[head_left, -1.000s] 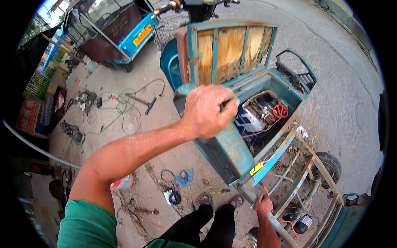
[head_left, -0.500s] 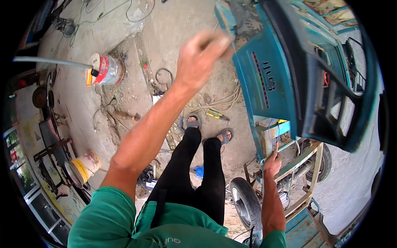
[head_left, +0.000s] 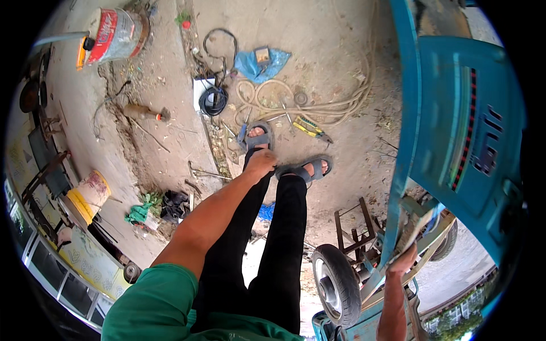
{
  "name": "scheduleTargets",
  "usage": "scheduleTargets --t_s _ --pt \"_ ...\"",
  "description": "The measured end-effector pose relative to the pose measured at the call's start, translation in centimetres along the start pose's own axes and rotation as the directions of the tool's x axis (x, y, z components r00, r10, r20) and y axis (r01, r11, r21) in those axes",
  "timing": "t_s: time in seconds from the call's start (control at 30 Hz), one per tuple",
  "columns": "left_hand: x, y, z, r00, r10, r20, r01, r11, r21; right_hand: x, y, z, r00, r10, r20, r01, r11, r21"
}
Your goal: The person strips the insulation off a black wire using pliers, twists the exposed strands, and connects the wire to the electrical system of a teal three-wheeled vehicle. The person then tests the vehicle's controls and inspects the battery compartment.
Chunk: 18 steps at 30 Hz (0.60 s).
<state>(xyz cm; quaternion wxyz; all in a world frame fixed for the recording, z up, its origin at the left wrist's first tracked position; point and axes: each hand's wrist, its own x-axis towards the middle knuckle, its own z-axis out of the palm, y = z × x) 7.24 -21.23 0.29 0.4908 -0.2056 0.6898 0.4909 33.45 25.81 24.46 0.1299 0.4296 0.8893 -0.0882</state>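
My left hand [head_left: 261,162] hangs low in front of my legs, fingers curled in. Whatever it holds, if anything, is hidden. On the right, my right hand [head_left: 402,261] is closed against the front metal frame [head_left: 407,230] of a blue three-wheeled vehicle, below its blue body panel [head_left: 475,119]. I cannot make out what lies between its fingers. Yellow-handled pliers [head_left: 310,129] lie on the ground just beyond my sandalled feet. Close by are a coil of black cable [head_left: 213,101] and a tan hose [head_left: 341,108].
A black-tyred wheel [head_left: 335,284] stands near my right arm, with a rusty metal stand [head_left: 357,227] beside it. A blue plastic bag [head_left: 276,63] lies ahead. To the left are a red-and-white bucket [head_left: 116,34], a plastic bottle [head_left: 142,112] and a yellow-and-white bucket [head_left: 90,196].
My left hand has dropped from high by the vehicle's panel to in front of my legs. My right hand stays at the frame. The view has shifted, bringing the blue bag into sight.
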Motion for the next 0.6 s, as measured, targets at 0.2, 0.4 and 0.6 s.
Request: scheduleTargets --t_s 0.2,0.4,0.6 --pt "5.4 -3.2 0.5 0.997 0.053 -0.063 -0.017 0.883 0.469 -0.6 -0.4 -1.7 0.957 -0.291 0.009 0.289 0.945 -0.150" --pt "10.0 -4.1 -6.0 0.871 0.025 -0.490 0.242 0.846 0.474 0.3 -3.6 -2.7 0.939 -0.339 0.052 0.342 0.936 -0.085" --pt "12.9 -4.8 -9.1 0.836 -0.025 -0.548 0.360 0.779 0.514 0.6 -5.4 -2.7 0.973 -0.170 0.157 0.090 0.904 0.418"
